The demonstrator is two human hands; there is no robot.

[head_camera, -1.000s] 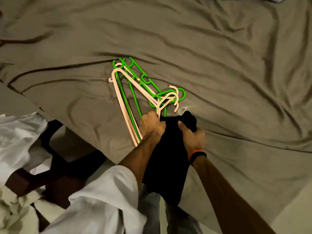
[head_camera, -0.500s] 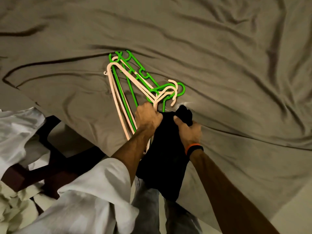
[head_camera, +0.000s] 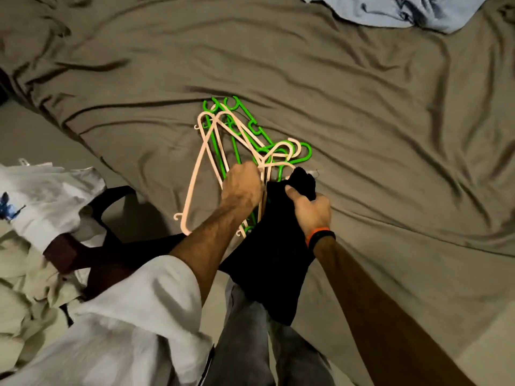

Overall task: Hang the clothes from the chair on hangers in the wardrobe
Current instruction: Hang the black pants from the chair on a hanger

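A wrinkled grey-brown bed sheet (head_camera: 362,135) fills most of the frame, with pale blue cloth (head_camera: 404,9) at the upper right. At the lower left a dark chair (head_camera: 111,246) carries heaped white clothes (head_camera: 41,196). A tangle of pink and green hangers (head_camera: 237,140) lies at frame centre. The left hand (head_camera: 242,188) curls round a pink hanger there. Just beside it, the right hand (head_camera: 312,213) clutches a black garment (head_camera: 270,263), bunched and hanging below centre.

Hangers (head_camera: 239,140) lie on the bed (head_camera: 390,135), chair (head_camera: 111,246) seemingly left of it.
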